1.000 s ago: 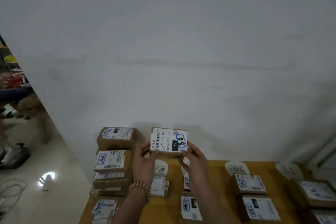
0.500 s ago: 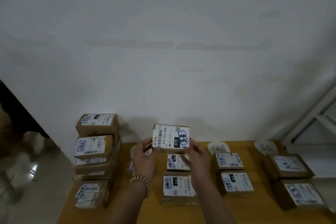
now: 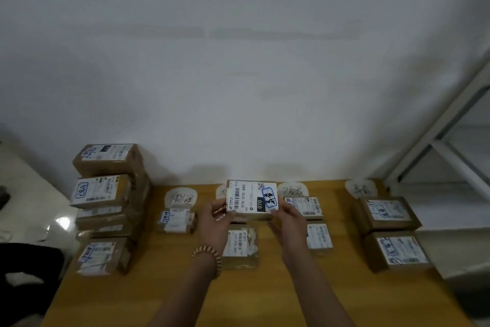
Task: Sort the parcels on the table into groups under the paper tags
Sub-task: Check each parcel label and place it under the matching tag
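A small brown parcel [image 3: 250, 198] with a white label marked 070 is held above the wooden table [image 3: 265, 297]. My left hand [image 3: 213, 223] grips its left edge and my right hand [image 3: 290, 220] grips its right edge. Round paper tags lie along the table's far edge: one at the left [image 3: 181, 197], one partly hidden behind the held parcel [image 3: 221, 191], one right of it [image 3: 293, 190] and one at the far right [image 3: 361, 188]. Sorted parcels lie under them, including a small one [image 3: 176, 220], one below my hands [image 3: 240, 245], a pair [image 3: 319, 236] and two larger boxes [image 3: 387, 214].
A tall stack of brown parcels [image 3: 108, 194] stands at the table's left end, with another parcel [image 3: 102, 256] in front of it. A white wall runs behind the table. A white metal frame [image 3: 450, 157] stands at the right. The floor drops away at the left.
The view has swung right and down, bringing the whole table and right-hand tags into sight. The held parcel has come lower toward the table, over the middle column. Both hands keep their grip.
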